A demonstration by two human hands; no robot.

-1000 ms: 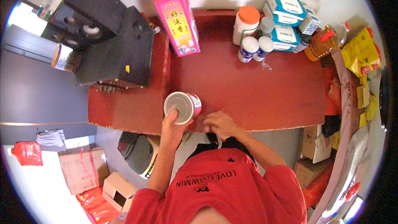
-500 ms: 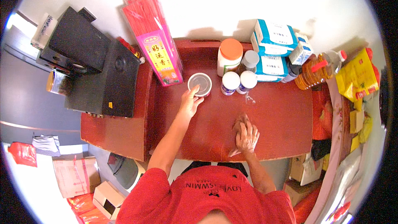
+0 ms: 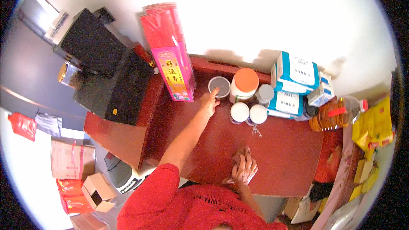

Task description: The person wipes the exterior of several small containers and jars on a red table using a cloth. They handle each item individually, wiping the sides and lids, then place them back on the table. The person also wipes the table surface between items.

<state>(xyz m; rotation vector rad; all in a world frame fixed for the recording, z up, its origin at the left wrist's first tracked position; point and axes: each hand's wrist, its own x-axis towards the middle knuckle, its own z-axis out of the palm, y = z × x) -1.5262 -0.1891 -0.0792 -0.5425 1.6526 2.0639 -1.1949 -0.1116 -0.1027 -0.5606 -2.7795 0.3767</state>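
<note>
The left hand [image 3: 208, 104] holds a round tub with white rim and greyish translucent lid [image 3: 220, 83], the thumb lying on the lid and the other fingers at its near side. This tub is close to the back edge of the dark red wooden table [image 3: 281, 157], just left of a white plastic jar with orange lid [image 3: 246, 81]. The right hand [image 3: 243, 168] lies near the front edge, upon a thin, greyish, cloth-like piece [image 3: 242, 150]; its fingers are near together, but I cannot tell if they pinch the piece. In front of the jar stand two small bottles with white caps [image 3: 239, 112]. Toward the right back corner there are stacked white-and-teal packs [image 3: 298, 70] and a clear bottle of amber liquid [image 3: 334, 117]. Near the left back corner, a tall pink-and-red packet [image 3: 172, 59] stands upright, slightly tilted, beside black box-shaped speakers [image 3: 96, 42].
</note>
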